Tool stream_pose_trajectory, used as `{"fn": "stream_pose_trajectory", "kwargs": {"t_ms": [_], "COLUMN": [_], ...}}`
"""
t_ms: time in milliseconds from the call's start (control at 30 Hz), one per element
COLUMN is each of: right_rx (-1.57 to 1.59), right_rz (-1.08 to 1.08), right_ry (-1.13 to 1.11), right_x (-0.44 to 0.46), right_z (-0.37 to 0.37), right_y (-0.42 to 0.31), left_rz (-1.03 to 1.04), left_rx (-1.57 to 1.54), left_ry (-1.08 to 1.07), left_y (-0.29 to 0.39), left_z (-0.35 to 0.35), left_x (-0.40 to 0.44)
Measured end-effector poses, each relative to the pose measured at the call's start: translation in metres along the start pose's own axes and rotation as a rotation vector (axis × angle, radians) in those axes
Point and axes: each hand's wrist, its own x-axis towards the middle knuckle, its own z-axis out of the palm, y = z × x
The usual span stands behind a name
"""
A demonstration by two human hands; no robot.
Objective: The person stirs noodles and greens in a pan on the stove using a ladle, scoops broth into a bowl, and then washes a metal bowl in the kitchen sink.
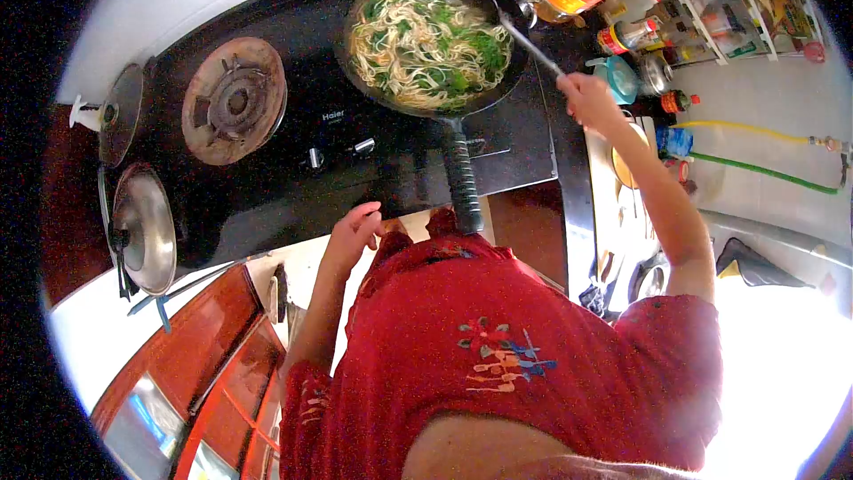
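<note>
My right hand [590,103] is closed around the handle of a long metal cooking utensil [535,46]. The utensil slants up and left to the right rim of a dark wok [351,62]; the shape of its head is unclear. Inside the wok lie noodles [404,36] mixed with leafy greens [484,52]. The wok's black ribbed handle [462,178] points toward my body. My left hand [354,233] hangs near the front edge of the stove, its fingers loosely bent and apart, holding nothing. It does not touch the wok handle.
The wok sits on the right side of a black stove [311,173]; a bare burner [235,102] is at left. Pan lids [147,229] stand along the left edge. Bottles [626,36] and jars crowd the right counter below a rack [711,0]. Red cabinet doors [191,347] are lower left.
</note>
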Motion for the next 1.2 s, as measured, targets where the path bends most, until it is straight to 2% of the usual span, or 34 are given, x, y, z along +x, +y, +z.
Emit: {"fn": "stream_pose_trajectory", "kwargs": {"t_ms": [33, 133, 233, 367, 533, 633, 667, 767, 800, 933, 1033, 1133, 1200], "right_rx": [0.282, 0.66, 0.969, 1.032, 0.789, 0.415, 0.116, -0.376, -0.404, -0.501, -0.568, -0.478, -0.007], "right_rz": [0.238, 0.463, 0.474, 0.465, 0.285, 0.084, -0.036, -0.368, -0.3, -0.417, -0.265, -0.069, 0.111], "right_ry": [-0.141, -0.355, -0.535, -0.533, -0.374, -0.213, -0.054, 0.363, 0.353, 0.492, 0.414, 0.253, -0.037], "right_x": [-0.014, -0.037, -0.041, -0.043, -0.041, -0.03, -0.022, -0.007, -0.006, 0.03, 0.036, 0.017, -0.002], "right_z": [0.001, -0.003, -0.011, -0.028, -0.039, -0.039, -0.038, -0.034, -0.038, -0.026, -0.021, -0.01, -0.003], "right_y": [-0.014, -0.029, -0.026, -0.042, -0.061, -0.064, -0.064, -0.063, -0.073, -0.048, -0.033, -0.026, -0.031], "left_rz": [0.012, 0.024, 0.012, -0.016, 0.002, 0.012, 0.012, -0.012, -0.014, -0.02, -0.026, -0.037, -0.043], "left_rx": [-0.007, 0.033, 0.125, 0.167, 0.064, 0.037, 0.029, 0.078, 0.054, 0.01, -0.002, 0.009, 0.024], "left_ry": [-0.02, -0.078, -0.106, -0.082, -0.047, -0.021, -0.014, 0.026, 0.022, 0.007, 0.004, -0.002, -0.005], "left_y": [0.003, 0.017, 0.024, 0.022, 0.013, 0.009, 0.008, 0.013, 0.01, 0.003, 0.001, -0.001, -0.001], "left_z": [0.003, 0.013, 0.015, 0.01, 0.001, -0.002, -0.003, -0.002, -0.002, -0.003, -0.003, -0.003, -0.003], "left_x": [0.005, 0.013, 0.018, 0.017, 0.01, 0.008, 0.007, 0.005, 0.004, 0.005, 0.004, 0.005, 0.007]}}
